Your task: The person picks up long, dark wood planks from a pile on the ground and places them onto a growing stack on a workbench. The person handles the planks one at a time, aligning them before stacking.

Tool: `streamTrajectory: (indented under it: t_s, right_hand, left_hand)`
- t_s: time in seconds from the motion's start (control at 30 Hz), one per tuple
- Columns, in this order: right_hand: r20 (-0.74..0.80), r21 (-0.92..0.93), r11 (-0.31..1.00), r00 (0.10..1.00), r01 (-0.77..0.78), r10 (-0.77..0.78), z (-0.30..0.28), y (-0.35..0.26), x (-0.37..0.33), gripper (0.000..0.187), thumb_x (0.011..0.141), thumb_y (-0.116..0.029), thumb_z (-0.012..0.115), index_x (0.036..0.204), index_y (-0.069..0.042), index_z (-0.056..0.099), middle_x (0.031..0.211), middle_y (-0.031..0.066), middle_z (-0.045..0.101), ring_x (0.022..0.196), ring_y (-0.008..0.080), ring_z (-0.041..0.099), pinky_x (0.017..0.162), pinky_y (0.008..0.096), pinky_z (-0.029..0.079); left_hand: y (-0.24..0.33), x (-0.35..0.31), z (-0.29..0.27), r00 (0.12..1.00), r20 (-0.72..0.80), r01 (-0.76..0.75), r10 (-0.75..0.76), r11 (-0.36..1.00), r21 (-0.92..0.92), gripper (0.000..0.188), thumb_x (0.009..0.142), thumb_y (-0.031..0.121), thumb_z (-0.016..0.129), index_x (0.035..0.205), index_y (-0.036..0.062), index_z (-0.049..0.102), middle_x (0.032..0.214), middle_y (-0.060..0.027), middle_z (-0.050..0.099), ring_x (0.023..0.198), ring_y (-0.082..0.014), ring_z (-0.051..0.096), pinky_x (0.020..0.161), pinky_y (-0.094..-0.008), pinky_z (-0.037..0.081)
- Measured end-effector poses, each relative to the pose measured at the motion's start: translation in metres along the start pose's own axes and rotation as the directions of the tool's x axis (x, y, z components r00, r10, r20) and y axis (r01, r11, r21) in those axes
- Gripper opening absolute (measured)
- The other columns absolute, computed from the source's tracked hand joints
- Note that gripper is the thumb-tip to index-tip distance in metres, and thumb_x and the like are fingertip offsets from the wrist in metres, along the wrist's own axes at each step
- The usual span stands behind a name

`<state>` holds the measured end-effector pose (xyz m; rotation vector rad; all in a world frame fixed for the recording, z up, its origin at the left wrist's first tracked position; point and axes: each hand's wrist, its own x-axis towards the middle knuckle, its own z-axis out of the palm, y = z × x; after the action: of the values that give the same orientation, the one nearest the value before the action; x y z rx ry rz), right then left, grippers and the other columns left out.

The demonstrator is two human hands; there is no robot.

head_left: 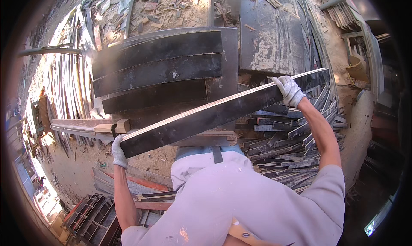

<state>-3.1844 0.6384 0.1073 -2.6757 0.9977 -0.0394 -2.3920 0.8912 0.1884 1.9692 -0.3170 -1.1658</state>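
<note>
A long black-faced plywood strip (pixel 206 111) with pale layered edges is held aslant in front of my body, its right end farther away and higher in view. My left hand (pixel 119 152), in a light knitted glove, is closed round its near left end. Toward the other end, my right hand (pixel 289 91), gloved alike, grips the upper edge with the fingers over it. Behind the strip, several black boards (pixel 159 70) lie side by side on a dark work table (pixel 229 53). A wooden block (pixel 123 126) sits at the table's left front, close to my left hand.
Many dark strips (pixel 283 151) lie in a jumbled pile at my right. Long pale strips (pixel 68 83) are heaped at the far left. A worn dark panel (pixel 272 35) lies beyond the table, among sawdust and offcuts (pixel 165 7). Metal frames (pixel 92 220) stand at the lower left.
</note>
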Motion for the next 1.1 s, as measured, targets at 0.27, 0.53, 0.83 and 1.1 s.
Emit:
streamTrajectory:
  t_s: [0.27,0.53,0.83,1.1]
  right_hand:
    - [0.127,0.0,0.983,0.975,-0.183,0.182,0.016,-0.031,-0.088,0.101,0.053,-0.004,0.075,0.148,-0.001,0.043,0.116,0.0223,0.058,0.109,0.0442,0.058,0.099,0.0522,0.048]
    - [0.192,0.004,0.946,0.929,-0.324,0.317,0.051,-0.079,-0.135,0.104,0.057,-0.009,0.082,0.152,-0.002,0.041,0.124,0.0233,0.058,0.116,0.0428,0.059,0.107,0.0521,0.047]
    - [0.11,0.03,0.955,0.951,-0.294,0.289,0.076,-0.1,-0.126,0.103,0.057,-0.005,0.076,0.153,0.0,0.04,0.124,0.0255,0.057,0.118,0.0465,0.057,0.109,0.0543,0.046]
    - [0.107,0.013,0.944,0.939,-0.329,0.326,0.082,-0.125,-0.11,0.106,0.054,-0.005,0.077,0.153,0.001,0.042,0.124,0.0243,0.056,0.118,0.0446,0.056,0.107,0.0531,0.046]
  left_hand:
    - [0.006,0.047,0.067,0.932,0.246,-0.348,0.266,0.844,0.407,0.038,0.11,0.035,0.058,0.123,0.0036,0.076,0.124,-0.0061,0.075,0.119,-0.0166,0.064,0.11,-0.0322,0.044]
    - [0.013,0.072,0.112,0.95,0.234,-0.309,0.206,0.533,0.788,0.055,0.11,0.052,0.055,0.123,0.0023,0.074,0.126,-0.0216,0.073,0.125,-0.0342,0.064,0.106,-0.0455,0.049]
    - [-0.003,0.015,0.178,0.544,0.784,-0.782,0.297,-0.158,0.603,0.051,0.102,0.054,0.06,0.132,0.0134,0.072,0.13,-0.0188,0.067,0.127,-0.0417,0.058,0.124,-0.0588,0.033]
    - [0.008,0.003,0.185,0.562,0.79,-0.803,0.244,-0.066,0.592,0.057,0.095,0.052,0.071,0.135,0.012,0.068,0.13,-0.0197,0.068,0.123,-0.0422,0.06,0.109,-0.0545,0.046]
